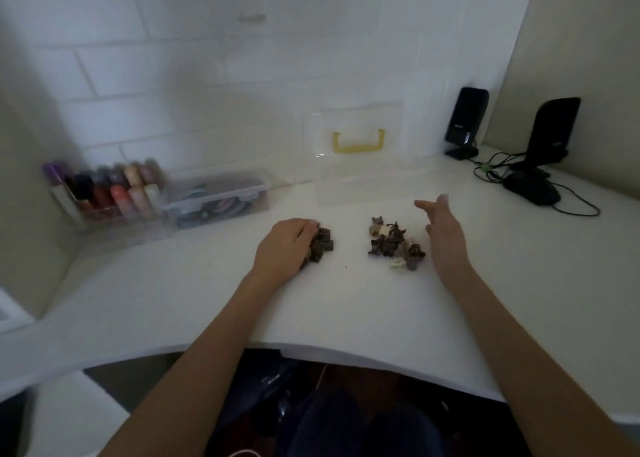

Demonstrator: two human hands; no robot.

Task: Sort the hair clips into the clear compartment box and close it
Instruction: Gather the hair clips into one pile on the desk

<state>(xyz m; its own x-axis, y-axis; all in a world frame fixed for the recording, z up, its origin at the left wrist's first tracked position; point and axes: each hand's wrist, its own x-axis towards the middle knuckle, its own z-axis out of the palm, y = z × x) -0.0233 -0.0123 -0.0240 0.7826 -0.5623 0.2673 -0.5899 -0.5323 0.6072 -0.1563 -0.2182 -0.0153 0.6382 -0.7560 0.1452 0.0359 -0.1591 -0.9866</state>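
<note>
Two heaps of small hair clips lie on the white desk. My left hand [287, 245] rests on the left heap of dark brown clips [320, 247], its fingers curled over them. The right heap [394, 245] mixes brown and cream clips. My right hand [441, 229] hovers just right of that heap with fingers straight and spread, holding nothing. Behind the heaps stands the clear compartment box [360, 182] with its lid up against the wall and a yellow handle [358, 141] on the lid.
A clear rack of nail-polish bottles [114, 189] and a clear lidded box of hair bands [218, 200] sit at the back left. Two black speakers [465, 120] [554, 134], a black mouse [533, 188] and cables occupy the back right. The desk's curved front edge [346, 351] is near me.
</note>
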